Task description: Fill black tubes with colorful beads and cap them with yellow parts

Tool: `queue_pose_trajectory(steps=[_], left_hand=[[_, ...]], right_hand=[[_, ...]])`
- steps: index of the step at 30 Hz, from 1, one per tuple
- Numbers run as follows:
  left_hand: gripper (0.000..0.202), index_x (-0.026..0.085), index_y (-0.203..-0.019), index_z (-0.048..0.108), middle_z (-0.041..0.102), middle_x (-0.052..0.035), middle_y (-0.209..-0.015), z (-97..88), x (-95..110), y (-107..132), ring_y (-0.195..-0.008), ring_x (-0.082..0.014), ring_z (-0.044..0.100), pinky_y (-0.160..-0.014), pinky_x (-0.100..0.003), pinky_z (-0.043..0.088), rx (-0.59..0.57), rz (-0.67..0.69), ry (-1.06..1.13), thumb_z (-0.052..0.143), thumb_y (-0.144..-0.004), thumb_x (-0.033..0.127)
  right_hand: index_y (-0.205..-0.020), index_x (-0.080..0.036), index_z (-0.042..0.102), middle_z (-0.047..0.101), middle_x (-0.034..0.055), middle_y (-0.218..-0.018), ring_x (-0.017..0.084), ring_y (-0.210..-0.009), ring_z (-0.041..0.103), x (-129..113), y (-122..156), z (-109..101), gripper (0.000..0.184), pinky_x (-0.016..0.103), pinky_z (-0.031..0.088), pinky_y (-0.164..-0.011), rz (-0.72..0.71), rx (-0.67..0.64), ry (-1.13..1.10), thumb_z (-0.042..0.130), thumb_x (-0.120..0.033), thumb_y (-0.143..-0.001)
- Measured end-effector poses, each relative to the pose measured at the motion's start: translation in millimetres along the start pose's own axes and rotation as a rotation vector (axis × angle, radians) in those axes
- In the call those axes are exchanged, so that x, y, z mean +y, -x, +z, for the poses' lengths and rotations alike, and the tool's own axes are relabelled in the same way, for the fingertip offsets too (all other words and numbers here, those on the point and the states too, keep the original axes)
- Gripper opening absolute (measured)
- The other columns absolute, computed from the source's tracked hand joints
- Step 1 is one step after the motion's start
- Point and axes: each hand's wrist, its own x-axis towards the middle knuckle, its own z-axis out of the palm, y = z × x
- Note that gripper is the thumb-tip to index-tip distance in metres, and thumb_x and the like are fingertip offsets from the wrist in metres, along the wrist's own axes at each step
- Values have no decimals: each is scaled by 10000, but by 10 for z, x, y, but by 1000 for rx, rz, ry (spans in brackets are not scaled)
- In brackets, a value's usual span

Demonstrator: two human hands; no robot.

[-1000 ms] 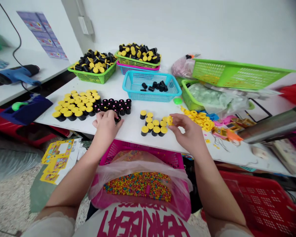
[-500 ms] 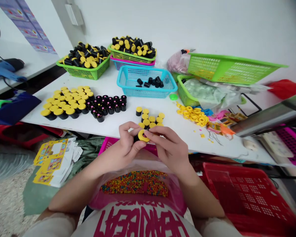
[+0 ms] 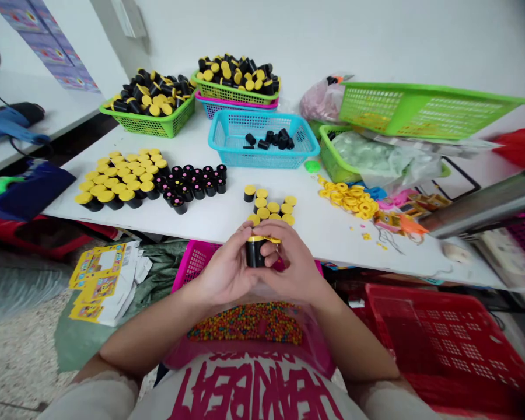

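In front of my chest both hands hold a small black canister (image 3: 255,254), upright, with a yellow rim or cap at its top. My left hand (image 3: 230,265) is closed on its left side, the thumb near the base. My right hand (image 3: 292,256) wraps the right side with its fingers curled. A strip of yellow (image 3: 272,240) shows at the right fingers; whether it is part of the cap or a separate piece, I cannot tell. Just beyond the hands stands a small group of yellow-capped canisters (image 3: 273,207). Below them, a lined pink basket (image 3: 200,256) holds colourful little balls (image 3: 249,322).
At left on the table (image 3: 201,224) stand rows of yellow-capped canisters (image 3: 120,178) and open black ones with pink balls (image 3: 192,181). Behind are heaped green baskets (image 3: 157,125) and a blue basket (image 3: 262,157). Yellow rings (image 3: 350,198) lie right; a red crate (image 3: 455,338) stands lower right.
The canister has turned from tilted, with its yellow ring-shaped top facing me, to upright with its black side showing. Both hands have come down slightly and closed around it.
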Motion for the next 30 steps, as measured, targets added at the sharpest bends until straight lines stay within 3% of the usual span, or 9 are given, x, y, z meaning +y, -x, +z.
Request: queue_pose_trajectory(steps=[4, 8, 11, 13, 17, 20, 22, 25, 30], left_hand=[[203, 225, -876, 408, 423, -4, -748, 65, 0, -43, -681, -128, 457, -425, -171, 285, 47, -32, 99, 514, -862, 398], [176, 232, -907, 416, 393, -2, -728, 72, -39, -22, -676, -138, 453, -423, -177, 275, 52, 2, 43, 475, -851, 388], [315, 282, -1088, 410, 412, 5, -758, 23, -85, 26, -672, -148, 477, -460, -216, 359, 22, 56, -94, 464, -880, 512], [423, 335, -1180, 337, 462, 8, -832, -43, -96, 69, -717, -149, 528, -583, -276, 470, -95, 96, -181, 511, -881, 579], [354, 360, -1203, 229, 523, -21, -1012, -199, -1, 142, -889, -160, 578, -799, -356, 497, -440, 247, -548, 400, -965, 558], [268, 329, -1229, 208, 520, -56, -1093, -282, 141, 164, -991, -180, 569, -856, -365, 489, -561, 451, -1033, 343, -1011, 407], [359, 304, -1267, 181, 508, -77, -1129, -326, 219, 168, -1096, -212, 549, -905, -380, 493, -568, 556, -1286, 405, -986, 289], [475, 251, -1319, 186, 477, -107, -1174, -398, 280, 174, -1249, -247, 460, -936, -372, 505, -507, 695, -1495, 440, -926, 169], [407, 209, -1300, 326, 495, -126, -1216, -485, 314, 132, -1269, -231, 460, -953, -349, 497, -451, 640, -1605, 425, -911, 142]], right_hand=[[-1190, -308, 548, 617, 62, -1165, 254, -1123, 602, 22, 54, 129, 486, 452, 536, -944, 12, 109, -28, 671, -162, -743], [-1201, -300, 570, 634, 62, -1174, 245, -1116, 615, -7, 52, 103, 489, 450, 529, -963, -41, 128, -52, 643, -135, -747], [-1186, -311, 621, 653, 58, -1194, 246, -1116, 629, 33, 29, -24, 452, 447, 536, -967, 3, 14, -245, 749, -268, -755], [-1120, -328, 683, 684, 42, -1150, 238, -1078, 654, 85, 19, -118, 382, 438, 558, -934, 46, -97, -450, 781, -375, -754], [-947, -347, 758, 729, 6, -1017, 213, -1037, 672, 156, 15, -192, 194, 418, 558, -926, 119, -147, -761, 792, -362, -757], [-1115, -329, 705, 674, 15, -1191, 201, -1081, 642, 172, 9, -147, 552, 359, 556, -901, 398, -187, -905, 900, -302, -598], [-1171, -266, 672, 676, 31, -1145, 176, -1004, 651, 192, 4, -101, 659, 302, 549, -849, 572, -311, -961, 917, -303, -560], [-1036, -168, 697, 679, 11, -891, 110, -782, 628, 239, 7, -28, 419, 229, 511, -723, 685, -463, -948, 837, -358, -690], [-855, -154, 683, 639, -1, -742, 103, -672, 576, 231, 11, 75, 299, 233, 480, -634, 688, -442, -866, 732, -441, -790]])
